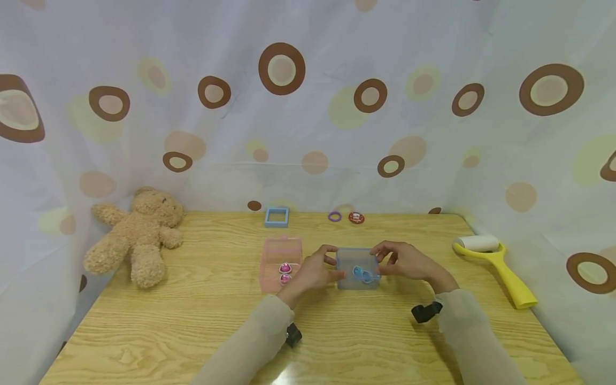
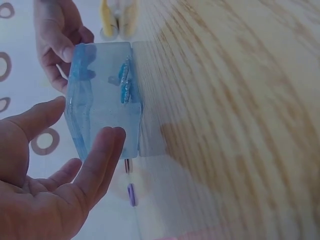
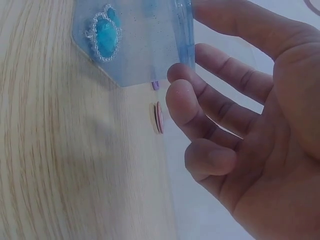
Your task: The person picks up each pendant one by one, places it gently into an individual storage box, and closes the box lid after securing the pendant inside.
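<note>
A clear blue plastic box (image 1: pixel 358 255) sits on the wooden table between the two hands. Two blue gem-like pieces with clear beaded edges (image 2: pixel 124 82) show through its wall. My left hand (image 1: pixel 313 271) holds the box's left end, thumb at its edge and fingertips by the side. At the opposite end, my right hand (image 1: pixel 404 260) grips with the thumb on the edge (image 3: pixel 240 20), its other fingers curled. Beside the left hand lies an open pink clear box (image 1: pixel 274 262); two pink heart-shaped gem pieces (image 1: pixel 285 274) are in it.
Along the table's back edge are a light blue square frame (image 1: pixel 276 218), a purple ring (image 1: pixel 334 216) and a round red badge (image 1: pixel 356 217). A teddy bear (image 1: pixel 144 235) lies at the left. A yellow-handled lint roller (image 1: pixel 505 267) lies at the right edge.
</note>
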The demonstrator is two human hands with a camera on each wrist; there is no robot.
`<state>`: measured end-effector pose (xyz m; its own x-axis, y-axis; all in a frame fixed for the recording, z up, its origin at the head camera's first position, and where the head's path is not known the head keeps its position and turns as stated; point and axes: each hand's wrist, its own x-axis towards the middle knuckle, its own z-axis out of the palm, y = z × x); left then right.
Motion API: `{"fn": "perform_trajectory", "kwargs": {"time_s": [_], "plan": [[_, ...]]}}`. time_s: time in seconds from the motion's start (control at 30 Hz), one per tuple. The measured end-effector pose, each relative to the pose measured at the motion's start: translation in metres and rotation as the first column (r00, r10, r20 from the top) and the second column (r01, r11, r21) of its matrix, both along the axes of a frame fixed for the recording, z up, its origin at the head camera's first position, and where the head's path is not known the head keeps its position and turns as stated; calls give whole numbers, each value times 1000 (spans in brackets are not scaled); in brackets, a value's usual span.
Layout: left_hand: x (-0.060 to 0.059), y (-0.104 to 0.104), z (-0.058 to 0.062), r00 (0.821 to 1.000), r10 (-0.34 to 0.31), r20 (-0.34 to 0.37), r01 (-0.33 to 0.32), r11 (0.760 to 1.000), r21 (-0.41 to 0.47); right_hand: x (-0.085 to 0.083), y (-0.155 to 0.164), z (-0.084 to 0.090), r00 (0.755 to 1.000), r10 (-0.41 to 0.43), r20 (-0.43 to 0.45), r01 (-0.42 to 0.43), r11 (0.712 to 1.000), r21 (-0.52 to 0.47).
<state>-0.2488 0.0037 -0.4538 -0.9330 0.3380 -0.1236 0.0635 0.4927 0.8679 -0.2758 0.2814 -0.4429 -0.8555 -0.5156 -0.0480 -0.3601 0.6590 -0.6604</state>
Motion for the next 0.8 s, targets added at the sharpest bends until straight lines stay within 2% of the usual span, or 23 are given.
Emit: {"fn": "perform_trajectory", "kwargs": {"time_s": [0.23,0.5,0.8], "plan": [[0,-2,0,1000,7,8,-7,1000,-10,0,2,2,998,-36,-43,37,999,25],[0,-12,9,998,-10,-56,10,1000,-2,-3,-1,9,991,-89,-104,88,996,-16],[1,-36,19,997,-22,-69,27,997,77,-9,-21,20,994,-101,-46,96,991,-95]]}}
